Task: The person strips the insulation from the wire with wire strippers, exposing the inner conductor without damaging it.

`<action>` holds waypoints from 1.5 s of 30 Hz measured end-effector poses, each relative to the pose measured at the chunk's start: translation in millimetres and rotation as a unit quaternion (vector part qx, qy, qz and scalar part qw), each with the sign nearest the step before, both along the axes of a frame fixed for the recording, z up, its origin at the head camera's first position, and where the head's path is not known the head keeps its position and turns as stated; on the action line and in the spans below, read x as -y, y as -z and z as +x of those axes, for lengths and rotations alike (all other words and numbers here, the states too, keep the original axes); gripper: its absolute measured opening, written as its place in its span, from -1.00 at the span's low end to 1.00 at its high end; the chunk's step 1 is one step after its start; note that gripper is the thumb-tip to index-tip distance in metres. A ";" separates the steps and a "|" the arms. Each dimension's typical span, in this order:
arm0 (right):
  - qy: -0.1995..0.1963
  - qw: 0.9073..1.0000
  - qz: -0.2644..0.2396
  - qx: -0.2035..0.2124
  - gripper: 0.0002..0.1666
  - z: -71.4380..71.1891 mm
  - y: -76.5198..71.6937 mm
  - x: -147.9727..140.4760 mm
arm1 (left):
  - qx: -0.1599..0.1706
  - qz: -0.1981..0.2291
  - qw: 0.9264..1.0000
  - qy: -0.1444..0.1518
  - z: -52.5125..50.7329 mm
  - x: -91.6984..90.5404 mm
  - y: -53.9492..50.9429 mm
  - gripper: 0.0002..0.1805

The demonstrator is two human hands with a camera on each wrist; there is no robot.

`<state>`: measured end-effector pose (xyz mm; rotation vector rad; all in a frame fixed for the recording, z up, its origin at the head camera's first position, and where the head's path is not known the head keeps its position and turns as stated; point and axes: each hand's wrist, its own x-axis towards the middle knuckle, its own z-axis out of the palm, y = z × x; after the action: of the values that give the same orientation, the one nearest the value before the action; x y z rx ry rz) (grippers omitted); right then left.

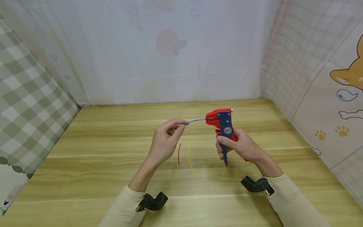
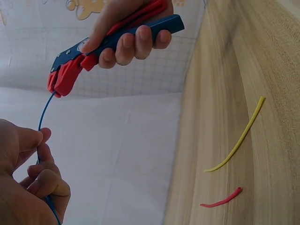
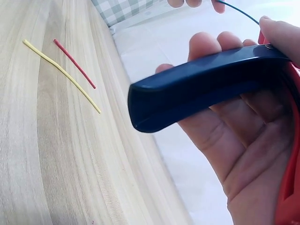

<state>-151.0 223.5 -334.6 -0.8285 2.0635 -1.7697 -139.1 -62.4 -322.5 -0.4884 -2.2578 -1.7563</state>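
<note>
My right hand (image 1: 241,145) grips a red and blue wire stripper (image 1: 224,121) above the table, its jaws facing left. Between thumb and fingers, my left hand (image 1: 167,138) pinches a blue wire (image 1: 196,120). The wire's far end enters the stripper's jaws, and its other end trails down past the left palm in the left wrist view. Fingers of the right hand wrap the dark blue handle (image 3: 201,89) in the right wrist view. Whether the jaws are clamped on the wire, I cannot tell.
A short red wire (image 1: 179,154) and a longer yellow wire (image 1: 189,159) lie on the wooden table (image 1: 99,151), below and between the hands. A pale printed curtain (image 1: 170,72) stands behind the table. Checked cloth (image 1: 25,78) hangs at the left.
</note>
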 end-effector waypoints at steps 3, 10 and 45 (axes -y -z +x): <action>0.000 1.000 -0.001 -0.001 -0.81 0.7 -0.8 0.2 | 0.000 -0.003 1.000 0.000 -0.6 -1.0 0.7 -0.81; 0.006 1.000 0.003 -0.002 -0.80 1.4 -3.6 0.5 | -0.001 -0.013 1.000 -0.001 -2.5 -0.9 2.7 -0.79; 0.064 0.998 0.025 0.013 -0.57 -0.5 17.7 10.6 | 0.071 -0.072 0.995 0.019 -8.0 8.4 6.2 -0.82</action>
<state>-151.5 212.9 -352.3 -0.6678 2.1791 -1.7750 -147.1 -70.8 -328.7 -0.4502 -2.5014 -1.7029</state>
